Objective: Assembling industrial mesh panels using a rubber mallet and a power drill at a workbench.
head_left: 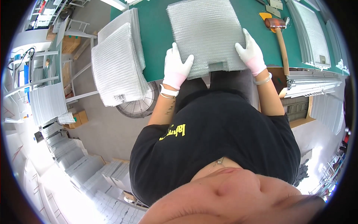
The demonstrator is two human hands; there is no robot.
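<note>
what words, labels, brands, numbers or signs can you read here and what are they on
I won't copy wording, but it stands here:
Yellow lettering on the black T-shirt: partly lost in a fold.
Small dark marks on the left forearm: too small to read surely.
Mesh panel: no lettering visible.

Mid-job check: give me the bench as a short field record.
left hand: white-gloved, thumb spread, at the mesh's left edge
right hand: white-gloved, thumb spread, at its right edge
mesh: silvery, notched near edge
table: green
left side: mesh stack, overhanging the table
right side: mallet, wooden handle toward the person
</note>
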